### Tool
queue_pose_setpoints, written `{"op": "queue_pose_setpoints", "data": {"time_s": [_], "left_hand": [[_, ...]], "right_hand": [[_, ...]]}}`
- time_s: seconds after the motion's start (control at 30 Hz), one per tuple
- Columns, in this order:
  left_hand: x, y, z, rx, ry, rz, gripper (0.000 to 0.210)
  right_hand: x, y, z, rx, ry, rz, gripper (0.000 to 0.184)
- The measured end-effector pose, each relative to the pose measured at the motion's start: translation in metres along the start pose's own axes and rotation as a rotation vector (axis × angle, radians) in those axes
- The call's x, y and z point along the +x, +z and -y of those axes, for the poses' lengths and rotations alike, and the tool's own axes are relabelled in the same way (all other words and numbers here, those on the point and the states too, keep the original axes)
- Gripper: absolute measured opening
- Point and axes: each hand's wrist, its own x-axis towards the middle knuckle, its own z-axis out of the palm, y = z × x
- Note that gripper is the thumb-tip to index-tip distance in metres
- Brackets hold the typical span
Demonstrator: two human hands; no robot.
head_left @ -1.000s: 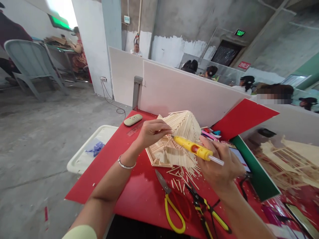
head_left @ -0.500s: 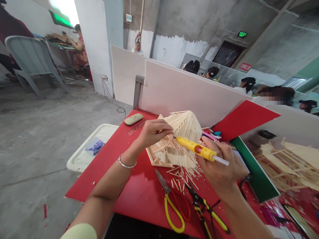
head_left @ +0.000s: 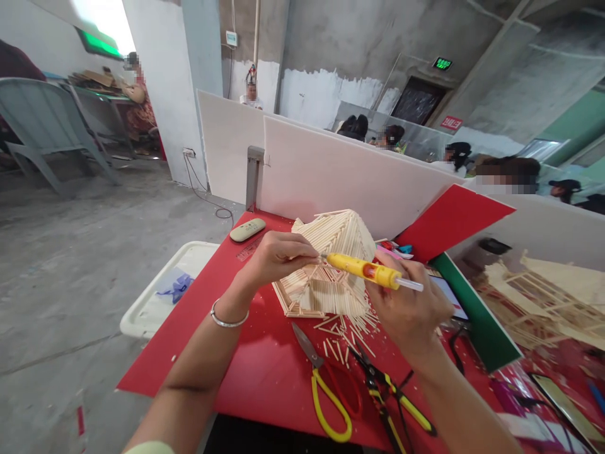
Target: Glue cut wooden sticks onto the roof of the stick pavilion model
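Observation:
My right hand (head_left: 411,306) is wrapped round a yellow hot glue gun (head_left: 362,269), a clear glue stick poking from its back end. The gun's nozzle points left, at the fingertips of my left hand (head_left: 282,253). That hand is closed in a pinch; whatever it holds is too small to make out. Below and behind both hands, a roof-like model of thin wooden sticks (head_left: 338,234) rests on the red tabletop (head_left: 265,359). Loose cut sticks (head_left: 336,347) lie scattered at its front edge.
Scissors (head_left: 307,343) with yellow and red handles and yellow-black cutters (head_left: 375,381) lie near the front. A pale case (head_left: 248,229) sits at back left. White panels (head_left: 350,164) stand behind; a green board (head_left: 494,328) is at right. Other people sit beyond.
The view has shifted slightly to the right. My left fingertips have come down a little, level with the glue gun's nozzle. My right hand still holds the gun.

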Motion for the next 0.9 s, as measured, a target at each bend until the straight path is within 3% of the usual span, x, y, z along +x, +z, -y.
{"op": "queue_pose_setpoints", "data": {"time_s": [0.9], "left_hand": [[0.0020, 0.0021, -0.0026, 0.062, 0.019, -0.018, 0.006]], "right_hand": [[-0.0049, -0.0056, 0.0048, -0.025, 0.083, 0.036, 0.033]]}}
